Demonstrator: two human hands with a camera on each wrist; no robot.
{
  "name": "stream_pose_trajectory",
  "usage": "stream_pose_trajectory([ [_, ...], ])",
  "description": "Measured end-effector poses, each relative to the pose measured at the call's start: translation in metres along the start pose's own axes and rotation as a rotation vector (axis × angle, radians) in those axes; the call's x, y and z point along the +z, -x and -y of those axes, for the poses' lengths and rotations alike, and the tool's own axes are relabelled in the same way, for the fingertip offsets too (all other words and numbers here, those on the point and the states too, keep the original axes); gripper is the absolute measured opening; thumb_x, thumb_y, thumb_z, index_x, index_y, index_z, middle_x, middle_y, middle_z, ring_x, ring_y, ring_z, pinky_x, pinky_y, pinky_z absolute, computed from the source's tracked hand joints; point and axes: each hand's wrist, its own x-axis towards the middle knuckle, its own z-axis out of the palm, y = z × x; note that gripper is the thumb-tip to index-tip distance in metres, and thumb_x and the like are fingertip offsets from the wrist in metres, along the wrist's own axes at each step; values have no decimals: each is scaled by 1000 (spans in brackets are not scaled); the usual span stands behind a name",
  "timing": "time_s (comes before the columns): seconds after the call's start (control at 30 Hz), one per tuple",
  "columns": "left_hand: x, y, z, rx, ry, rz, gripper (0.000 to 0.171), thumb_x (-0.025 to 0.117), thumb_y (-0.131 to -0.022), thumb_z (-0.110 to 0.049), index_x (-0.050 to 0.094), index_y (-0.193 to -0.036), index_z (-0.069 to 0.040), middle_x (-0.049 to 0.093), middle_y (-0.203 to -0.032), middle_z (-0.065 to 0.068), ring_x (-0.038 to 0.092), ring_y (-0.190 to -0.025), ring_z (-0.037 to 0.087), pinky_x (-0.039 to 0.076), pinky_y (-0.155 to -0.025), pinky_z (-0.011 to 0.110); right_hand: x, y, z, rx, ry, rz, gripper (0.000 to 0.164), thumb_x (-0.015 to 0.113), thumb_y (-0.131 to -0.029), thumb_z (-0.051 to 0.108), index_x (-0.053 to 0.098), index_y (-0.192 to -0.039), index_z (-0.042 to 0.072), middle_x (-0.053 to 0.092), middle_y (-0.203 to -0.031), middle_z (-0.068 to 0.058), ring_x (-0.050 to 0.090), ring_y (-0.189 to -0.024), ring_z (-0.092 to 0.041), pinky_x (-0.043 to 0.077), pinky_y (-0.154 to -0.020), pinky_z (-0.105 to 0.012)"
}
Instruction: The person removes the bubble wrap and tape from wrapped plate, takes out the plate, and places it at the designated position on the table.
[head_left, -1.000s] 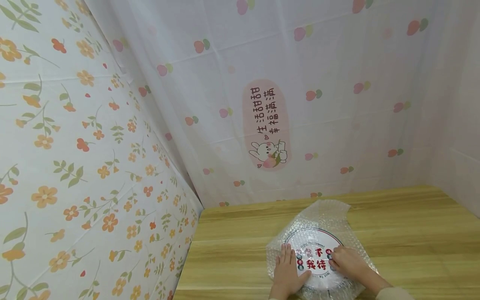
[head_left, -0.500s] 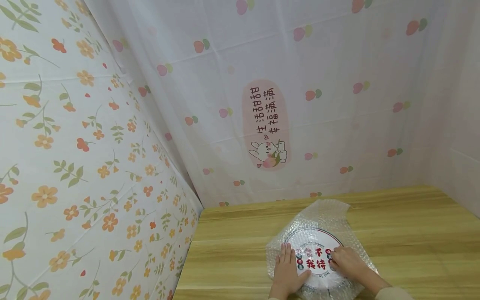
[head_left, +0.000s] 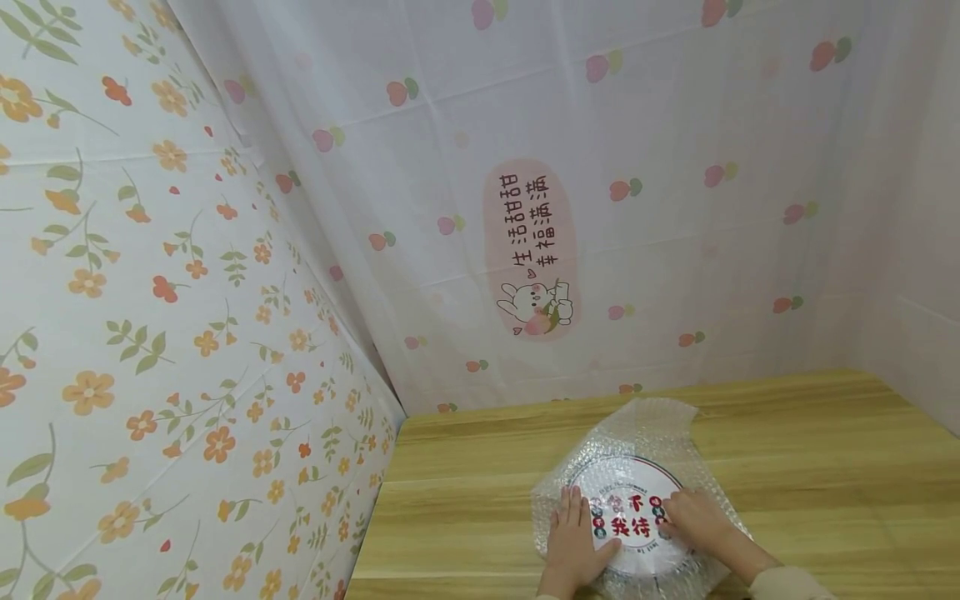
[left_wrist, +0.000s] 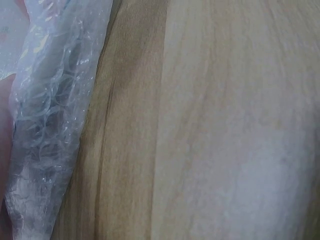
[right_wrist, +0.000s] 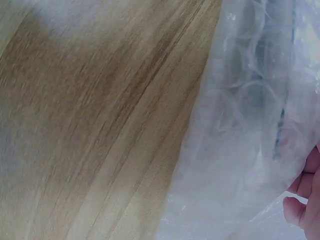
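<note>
A round white plate point(head_left: 637, 554) with red characters and a dark rim line lies under clear bubble wrap point(head_left: 660, 425) on the wooden table. My left hand point(head_left: 573, 546) rests on the wrap at the plate's left side, fingers straight and thumb spread toward the middle. At the right side of the plate, my right hand point(head_left: 697, 521) has curled fingers and pinches the bubble wrap point(right_wrist: 225, 165). The left wrist view catches the wrap's edge point(left_wrist: 50, 115) and only a sliver of the hand. Curled fingertips point(right_wrist: 295, 210) show beside the wrap in the right wrist view.
The wood-grain table point(head_left: 457, 500) extends to both sides of the wrap. A flower-patterned sheet point(head_left: 187, 333) hangs at the left, and a white curtain point(head_left: 660, 275) with a rabbit print point(head_left: 536, 307) closes off the back.
The right hand and its forearm have shifted very slightly, and the wrap's glints over the characters differ a little. The left hand stays in place.
</note>
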Motion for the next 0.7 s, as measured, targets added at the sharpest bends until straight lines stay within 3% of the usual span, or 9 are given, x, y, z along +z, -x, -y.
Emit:
stream_pose_trajectory([
  [0.23,-4,0,-2,-11,-5,16,78,36,-81,-65,45,-130,-5,30,-142,9,22,-131,24,30,-97,40,-2,0,2,40,9,58,33,70,-68,32,46,-58,13,44,-53,1,44,-49,-20,32,-51,-36],
  [0.43,-2,-1,-1,-8,-7,5,78,35,-81,-66,46,-130,-6,30,-142,9,23,-131,24,31,-96,40,-3,2,2,42,-31,92,34,73,-62,35,46,-58,14,44,-55,3,44,-51,-19,33,-53,-36],
  [0.7,-4,0,-1,-11,-14,21,79,34,-81,-67,45,-131,-7,30,-142,8,22,-131,23,31,-97,40,-2,2,-2,85,-136,159,34,75,-61,25,43,-56,14,39,-54,5,38,-51,-16,31,-53,-36],
])
